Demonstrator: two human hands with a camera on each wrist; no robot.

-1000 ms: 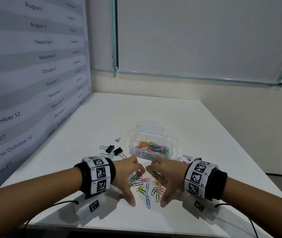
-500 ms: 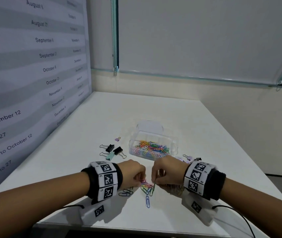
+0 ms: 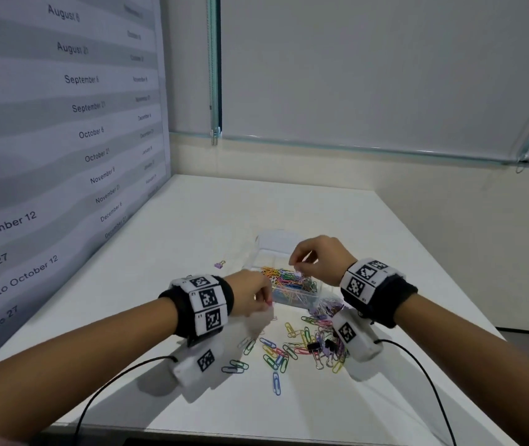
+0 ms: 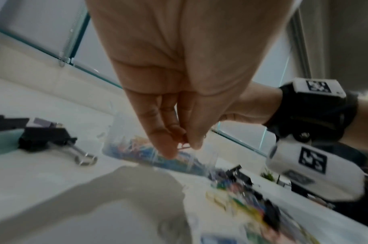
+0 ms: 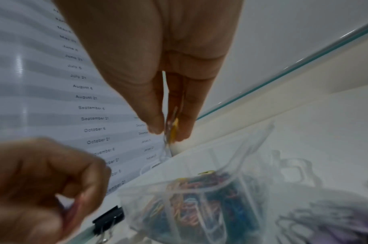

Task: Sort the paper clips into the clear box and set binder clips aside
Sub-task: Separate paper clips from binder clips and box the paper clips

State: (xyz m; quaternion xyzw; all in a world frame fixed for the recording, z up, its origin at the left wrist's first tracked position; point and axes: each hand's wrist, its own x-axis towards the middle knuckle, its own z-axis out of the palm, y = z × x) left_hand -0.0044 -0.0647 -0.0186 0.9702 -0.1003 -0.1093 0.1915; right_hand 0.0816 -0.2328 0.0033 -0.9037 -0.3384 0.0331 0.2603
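Observation:
The clear box [image 3: 295, 300], its lid [image 3: 276, 241] open behind it, holds many coloured paper clips [image 3: 290, 280]. My right hand [image 3: 297, 263] hovers over the box and pinches a few paper clips, one of them yellow [image 5: 174, 130]. My left hand [image 3: 268, 302] is at the box's near-left corner and pinches a pink paper clip [image 5: 74, 209]. Loose paper clips [image 3: 284, 350] lie on the table in front of the box, with black binder clips [image 3: 314, 347] among them. In the left wrist view the left fingertips [image 4: 168, 150] are closed together in front of the box [image 4: 157, 156].
A purple binder clip [image 3: 220, 263] lies left of the box, and black binder clips [image 4: 45, 138] lie further left, near my left hand. A wall chart [image 3: 63, 140] stands along the white table's [image 3: 192, 236] left edge. Purple clips [image 3: 327, 309] lie heaped right of the box.
Both hands rose from the loose pile with clips pinched. The right hand moved forward over the box, and the left moved up to the box's near-left corner.

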